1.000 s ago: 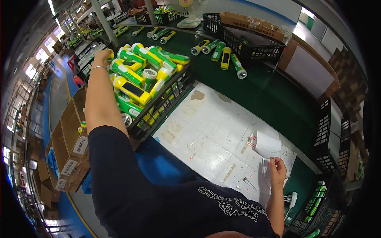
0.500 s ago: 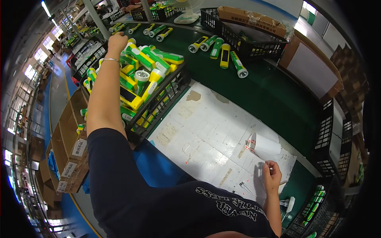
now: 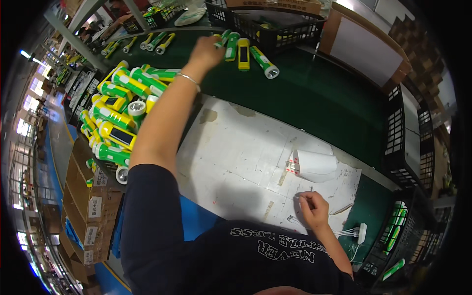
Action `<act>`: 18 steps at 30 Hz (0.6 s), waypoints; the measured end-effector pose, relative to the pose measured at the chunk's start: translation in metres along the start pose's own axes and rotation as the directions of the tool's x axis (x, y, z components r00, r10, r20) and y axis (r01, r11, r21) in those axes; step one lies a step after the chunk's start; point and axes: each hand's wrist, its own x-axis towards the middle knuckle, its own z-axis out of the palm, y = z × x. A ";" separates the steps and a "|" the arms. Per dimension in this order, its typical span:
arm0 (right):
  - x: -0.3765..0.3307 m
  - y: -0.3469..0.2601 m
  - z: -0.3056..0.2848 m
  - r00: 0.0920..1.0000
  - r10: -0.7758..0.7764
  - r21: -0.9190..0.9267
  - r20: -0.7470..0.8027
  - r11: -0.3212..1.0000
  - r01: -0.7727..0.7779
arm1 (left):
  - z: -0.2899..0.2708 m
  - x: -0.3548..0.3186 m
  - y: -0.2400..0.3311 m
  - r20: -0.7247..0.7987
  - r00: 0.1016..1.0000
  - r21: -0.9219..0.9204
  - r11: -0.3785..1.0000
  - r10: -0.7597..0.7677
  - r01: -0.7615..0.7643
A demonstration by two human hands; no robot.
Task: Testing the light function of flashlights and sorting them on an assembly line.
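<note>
My left hand (image 3: 206,53) reaches across the green work surface to the left end of a short row of flashlights. Its fingers curl round the leftmost flashlight (image 3: 218,42), which the hand mostly covers. Right of it lie a green flashlight (image 3: 232,47), a yellow one with a dark panel (image 3: 244,54) and a green-and-white one (image 3: 264,62). My right hand (image 3: 313,209) is over the white board (image 3: 231,147), thumb and fingers pressed together. Whatever they may pinch is too small to make out. Beyond that hand lies a white roll (image 3: 316,164) with red-marked labels at its end.
A heaped crate of flashlights (image 3: 118,105) stands left, under my left arm. Black baskets stand at the back (image 3: 275,34) and right (image 3: 400,132). A white multi-cable charger (image 3: 361,233) lies right of my right wrist. Cardboard boxes (image 3: 93,206) are at lower left.
My left hand has left the far edge of the heaped crate and moved right to the flashlight row. My right hand has shifted slightly left. The whole view has turned a little.
</note>
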 end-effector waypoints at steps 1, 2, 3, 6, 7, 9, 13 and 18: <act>0.000 -0.002 0.001 1.000 -0.014 -0.002 0.013 1.000 0.014 | 0.034 -0.004 0.024 0.047 0.999 -0.049 0.999 -0.022 0.024; 0.000 -0.004 0.000 0.999 -0.029 -0.006 0.031 1.000 0.030 | 0.061 -0.006 0.045 0.144 0.988 -0.166 0.985 0.061 -0.036; -0.001 -0.006 -0.001 1.000 -0.016 -0.015 0.007 1.000 0.016 | 0.086 -0.007 0.066 0.216 0.974 -0.239 0.971 0.072 -0.019; -0.005 -0.008 -0.010 1.000 -0.009 0.028 -0.017 1.000 0.010 | 0.134 -0.004 0.120 0.471 0.865 -0.022 0.977 -0.176 0.211; -0.008 -0.007 -0.013 0.999 -0.011 0.017 -0.032 1.000 0.011 | 0.143 -0.004 0.133 0.514 0.809 0.057 0.953 -0.285 0.299; -0.015 -0.004 -0.021 0.999 0.013 0.004 -0.036 1.000 -0.013 | 0.154 -0.001 0.148 0.556 0.752 0.192 0.935 -0.355 0.299; -0.027 0.008 -0.035 0.989 0.078 0.029 -0.124 0.997 -0.075 | 0.145 -0.012 0.144 0.297 0.876 0.080 0.924 -0.380 0.374; -0.012 0.006 -0.058 0.976 -0.013 -0.068 -0.215 0.998 -0.002 | 0.077 -0.050 0.144 -0.087 0.995 -0.228 0.973 -0.042 0.021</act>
